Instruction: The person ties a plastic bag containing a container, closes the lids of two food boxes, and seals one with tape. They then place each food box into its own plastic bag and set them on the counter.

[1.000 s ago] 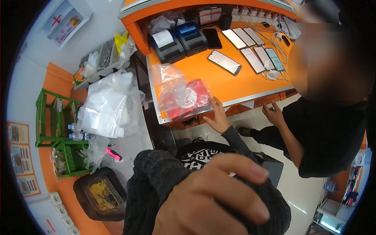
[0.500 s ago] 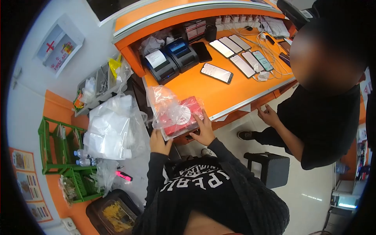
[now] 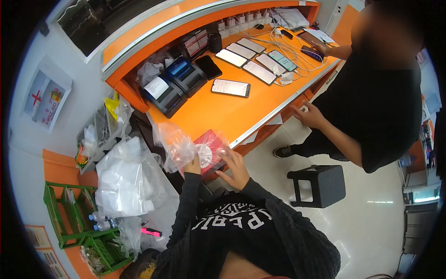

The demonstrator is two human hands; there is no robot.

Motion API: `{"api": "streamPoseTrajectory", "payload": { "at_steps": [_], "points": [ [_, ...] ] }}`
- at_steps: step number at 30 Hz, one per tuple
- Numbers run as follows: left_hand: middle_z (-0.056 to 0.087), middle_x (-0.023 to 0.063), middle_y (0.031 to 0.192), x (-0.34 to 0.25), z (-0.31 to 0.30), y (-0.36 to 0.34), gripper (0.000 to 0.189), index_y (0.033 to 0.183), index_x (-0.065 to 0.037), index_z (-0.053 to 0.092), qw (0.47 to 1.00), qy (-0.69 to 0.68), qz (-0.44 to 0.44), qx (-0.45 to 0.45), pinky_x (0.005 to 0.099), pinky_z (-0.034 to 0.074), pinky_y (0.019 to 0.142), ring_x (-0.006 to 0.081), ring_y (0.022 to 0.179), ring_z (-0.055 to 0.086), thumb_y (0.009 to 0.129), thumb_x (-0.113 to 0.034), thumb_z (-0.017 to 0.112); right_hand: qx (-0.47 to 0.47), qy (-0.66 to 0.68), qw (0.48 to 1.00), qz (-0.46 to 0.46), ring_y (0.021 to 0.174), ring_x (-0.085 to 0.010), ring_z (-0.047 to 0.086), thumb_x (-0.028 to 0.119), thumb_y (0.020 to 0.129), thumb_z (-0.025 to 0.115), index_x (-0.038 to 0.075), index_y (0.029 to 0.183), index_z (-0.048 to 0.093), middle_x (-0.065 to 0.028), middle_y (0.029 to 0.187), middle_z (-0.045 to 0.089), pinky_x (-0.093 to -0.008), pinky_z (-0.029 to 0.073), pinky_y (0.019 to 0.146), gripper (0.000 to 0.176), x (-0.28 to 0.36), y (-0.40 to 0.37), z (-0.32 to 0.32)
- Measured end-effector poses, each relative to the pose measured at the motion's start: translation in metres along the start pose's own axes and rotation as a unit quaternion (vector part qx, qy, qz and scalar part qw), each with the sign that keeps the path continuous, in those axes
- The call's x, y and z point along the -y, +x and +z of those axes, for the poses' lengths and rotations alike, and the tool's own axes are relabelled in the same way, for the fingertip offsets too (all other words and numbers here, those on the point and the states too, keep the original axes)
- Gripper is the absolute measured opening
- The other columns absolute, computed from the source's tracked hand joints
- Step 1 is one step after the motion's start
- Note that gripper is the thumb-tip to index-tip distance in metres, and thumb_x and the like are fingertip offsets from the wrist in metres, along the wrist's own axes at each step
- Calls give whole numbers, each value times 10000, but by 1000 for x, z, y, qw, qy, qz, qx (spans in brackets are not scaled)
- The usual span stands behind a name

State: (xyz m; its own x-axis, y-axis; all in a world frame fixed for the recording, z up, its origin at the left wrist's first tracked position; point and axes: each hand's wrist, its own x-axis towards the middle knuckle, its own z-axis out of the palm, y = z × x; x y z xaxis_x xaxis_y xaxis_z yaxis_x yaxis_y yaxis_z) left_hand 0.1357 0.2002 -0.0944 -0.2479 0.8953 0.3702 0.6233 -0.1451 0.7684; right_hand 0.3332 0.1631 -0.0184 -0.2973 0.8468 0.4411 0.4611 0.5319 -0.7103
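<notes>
A red box (image 3: 214, 139) with a round white label lies inside a clear plastic bag (image 3: 174, 146) at the near left corner of the orange desk. My left hand (image 3: 193, 166) is at the left side of the box, closed on the bag's plastic, its fingertips partly hidden. On the other side, my right hand (image 3: 237, 171) has its fingers stretched out, their tips touching the bag over the box's right edge, the thumb held apart. The bag's loose, crumpled part bulges to the left of the box.
Label printers (image 3: 174, 88) and several phones (image 3: 231, 88) occupy the orange desk (image 3: 232, 118). At right stands a co-worker (image 3: 371, 102), one hand (image 3: 319, 49) by a dark phone. A black stool (image 3: 320, 186) is on the floor. White plastic bags (image 3: 121, 181) and green baskets (image 3: 69, 214) are left.
The view has shifted, with the desk now lower and further left. My left hand has moved up beside the box onto the plastic. The co-worker has reached a hand onto the desk.
</notes>
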Motion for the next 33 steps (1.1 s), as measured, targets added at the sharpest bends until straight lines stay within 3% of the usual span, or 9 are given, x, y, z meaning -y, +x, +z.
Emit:
{"api": "streamPoseTrajectory", "payload": {
  "at_steps": [2,5,8,12,19,21,23,27,33],
  "points": [
    [462,160,1222,30,18,-13,389,1138,7,490,999,-19,-35,-26,392,265,993,339,1169,370,846,-249,510,44,33,998,-21,1118,-344,388,165,747,616,65,1216,431,-179,1256,383,-385,317,942,515,-1,14,4],
    [467,144,1210,-6,6,-4,450,1202,-44,440,968,214,-119,65,396,256,980,294,1137,397,880,-357,424,93,61,993,-26,1096,-321,411,123,775,568,53,1204,434,-159,1223,417,-370,335,930,454,-9,29,19],
    [488,149,1148,3,7,2,451,1176,-58,445,929,298,-102,194,402,295,939,284,1079,422,864,-383,451,84,90,992,8,926,-284,496,112,783,553,28,1008,538,-139,983,499,-341,406,801,241,-19,35,25],
    [543,130,1081,24,11,-11,452,1144,-72,492,982,173,27,67,436,348,888,311,992,487,828,-393,527,56,70,996,-5,765,-270,520,125,784,559,21,842,554,-112,800,497,-331,425,679,119,-27,32,31],
    [544,134,960,42,27,-12,333,1039,-74,528,968,240,24,70,376,387,820,270,918,492,818,-320,564,64,43,997,-13,760,-299,527,91,750,555,39,808,545,-122,780,531,-356,425,658,79,-18,31,32],
    [553,129,942,56,29,-13,337,1026,-79,541,986,128,-25,108,382,402,803,267,904,505,826,-351,542,65,54,996,-5,763,-306,528,73,740,547,40,800,542,-126,772,541,-364,424,662,69,-21,30,33],
    [554,120,959,65,24,-1,341,1027,-83,543,939,288,12,189,392,412,796,265,909,509,832,-361,528,81,78,994,-4,771,-305,532,62,740,541,36,811,542,-131,774,548,-360,425,668,76,-26,31,34],
    [558,118,965,62,25,-18,336,1030,-87,551,966,220,118,65,393,403,835,262,922,512,842,-362,510,128,129,983,9,786,-295,539,50,748,532,29,842,543,-135,783,555,-347,426,679,98,-29,34,28],
    [397,125,1250,140,46,-19,574,1249,-143,360,968,236,-51,66,349,281,989,227,1134,386,792,-422,567,207,150,967,7,780,-266,543,91,783,546,34,851,545,-118,779,555,-326,427,687,89,-39,49,18]
  ]
}}
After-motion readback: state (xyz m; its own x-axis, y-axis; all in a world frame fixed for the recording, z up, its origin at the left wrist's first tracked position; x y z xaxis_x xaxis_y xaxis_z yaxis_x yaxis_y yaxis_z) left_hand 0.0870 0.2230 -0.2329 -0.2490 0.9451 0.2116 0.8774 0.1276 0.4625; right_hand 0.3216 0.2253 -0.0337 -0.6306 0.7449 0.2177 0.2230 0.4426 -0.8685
